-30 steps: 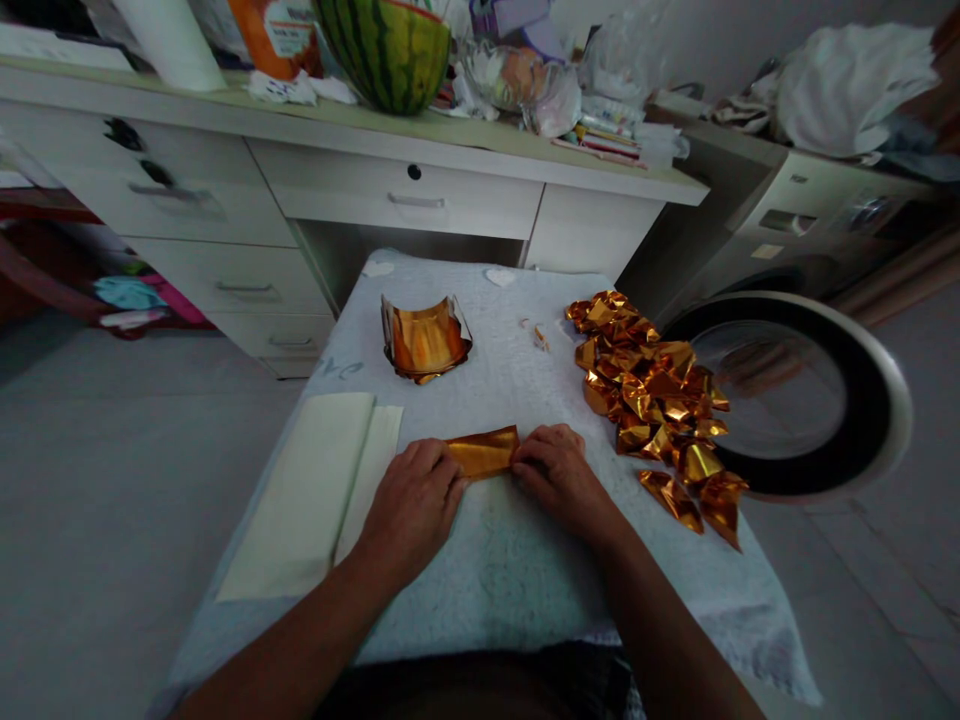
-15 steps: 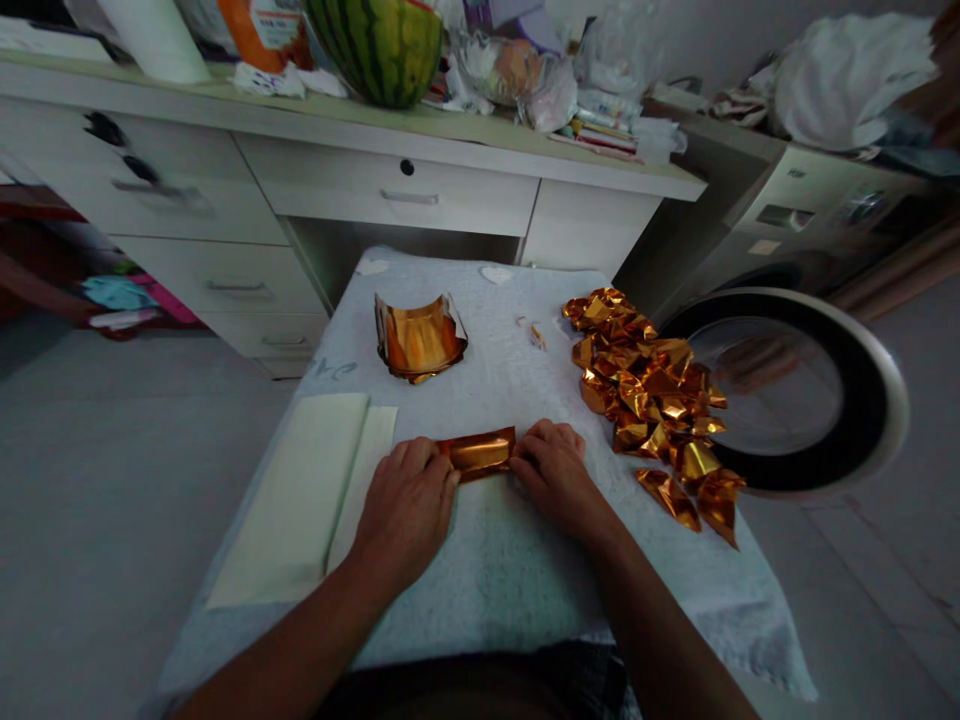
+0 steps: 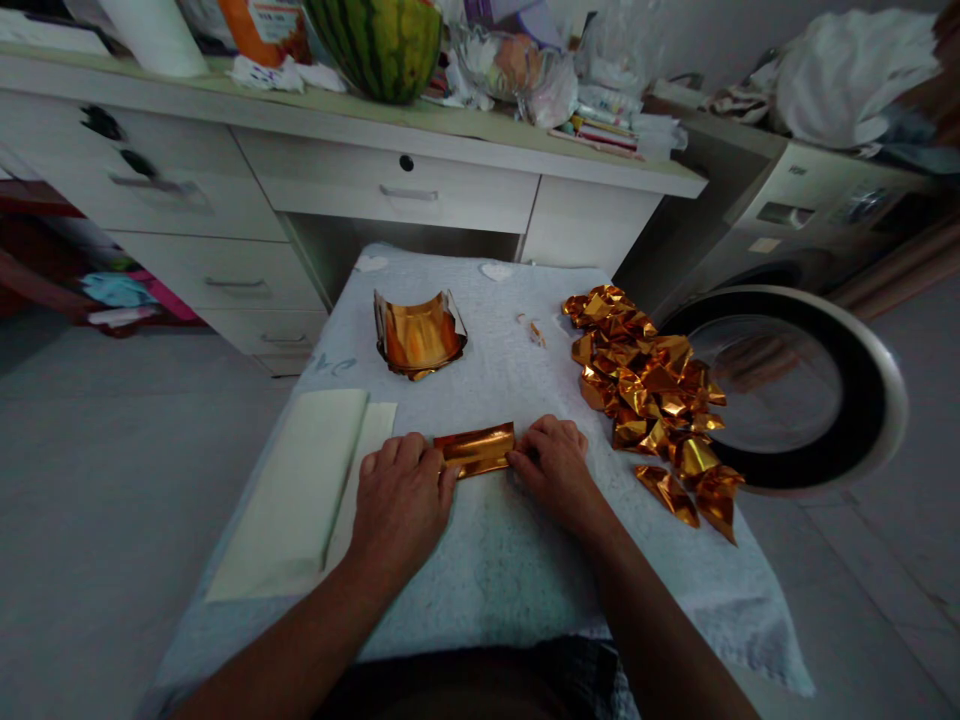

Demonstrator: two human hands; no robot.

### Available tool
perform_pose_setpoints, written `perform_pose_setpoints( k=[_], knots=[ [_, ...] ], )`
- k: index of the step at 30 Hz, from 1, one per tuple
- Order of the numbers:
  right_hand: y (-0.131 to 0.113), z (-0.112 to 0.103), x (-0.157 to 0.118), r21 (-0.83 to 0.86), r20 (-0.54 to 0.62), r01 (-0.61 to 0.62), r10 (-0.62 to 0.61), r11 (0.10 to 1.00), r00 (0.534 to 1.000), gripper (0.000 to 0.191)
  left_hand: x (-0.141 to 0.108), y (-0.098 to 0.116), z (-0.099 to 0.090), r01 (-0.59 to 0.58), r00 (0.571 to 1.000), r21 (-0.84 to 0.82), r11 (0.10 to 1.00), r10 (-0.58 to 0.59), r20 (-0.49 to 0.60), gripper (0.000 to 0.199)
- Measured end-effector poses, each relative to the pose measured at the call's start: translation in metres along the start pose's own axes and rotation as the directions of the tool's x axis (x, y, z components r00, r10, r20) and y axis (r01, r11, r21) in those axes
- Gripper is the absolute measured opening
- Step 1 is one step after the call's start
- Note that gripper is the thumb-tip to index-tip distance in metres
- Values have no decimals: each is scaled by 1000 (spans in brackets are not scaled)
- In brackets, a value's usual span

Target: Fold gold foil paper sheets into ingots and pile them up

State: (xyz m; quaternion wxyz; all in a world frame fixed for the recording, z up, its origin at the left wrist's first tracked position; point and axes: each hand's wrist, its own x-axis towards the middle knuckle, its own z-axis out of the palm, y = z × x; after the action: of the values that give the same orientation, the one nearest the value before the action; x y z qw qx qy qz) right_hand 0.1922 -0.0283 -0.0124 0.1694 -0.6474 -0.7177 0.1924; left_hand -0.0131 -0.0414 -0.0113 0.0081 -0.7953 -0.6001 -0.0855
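Observation:
A shiny copper-gold foil sheet (image 3: 480, 449), curled lengthwise into a narrow strip, lies on the cloth-covered table (image 3: 510, 560) between my hands. My left hand (image 3: 403, 495) is closed on its left end, thumb at the near edge. The right end is pinched by my right hand (image 3: 553, 465), its fingers bent together. Beyond them sits a curved stack of gold foil sheets (image 3: 420, 335). To the right spreads a heap of folded gold foil pieces (image 3: 649, 390), with two pieces apart at its near end.
Pale folded paper (image 3: 289, 500) lies left of my left hand. Small scraps (image 3: 535, 333) rest near the heap. Behind the table stands a white drawer desk (image 3: 405, 190) bearing a watermelon (image 3: 379, 45) and bags. At right, a washing machine's round door (image 3: 862, 400) hangs open.
My left hand has shifted slightly left along the strip, and its fingers lie flatter. More of the strip's left end shows. My right hand has barely moved.

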Motion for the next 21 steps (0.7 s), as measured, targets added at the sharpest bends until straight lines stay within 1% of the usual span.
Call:
perform_pose_setpoints(
  k=[5, 12, 21],
  knots=[
    [0, 1, 1, -6, -12, -20, 19, 1000, 1000, 14, 0, -3, 2, -6, 999, 29, 1000, 7, -31, 28],
    [1, 3, 1, -15, -38, -46, 45, 999, 998, 16, 1, -4, 2, -8, 1000, 13, 1000, 8, -12, 28],
    [2, 6, 1, -16, -51, -32, 31, 999, 998, 15, 2, -4, 2, 0, 1000, 6, 1000, 0, -16, 30]
  ],
)
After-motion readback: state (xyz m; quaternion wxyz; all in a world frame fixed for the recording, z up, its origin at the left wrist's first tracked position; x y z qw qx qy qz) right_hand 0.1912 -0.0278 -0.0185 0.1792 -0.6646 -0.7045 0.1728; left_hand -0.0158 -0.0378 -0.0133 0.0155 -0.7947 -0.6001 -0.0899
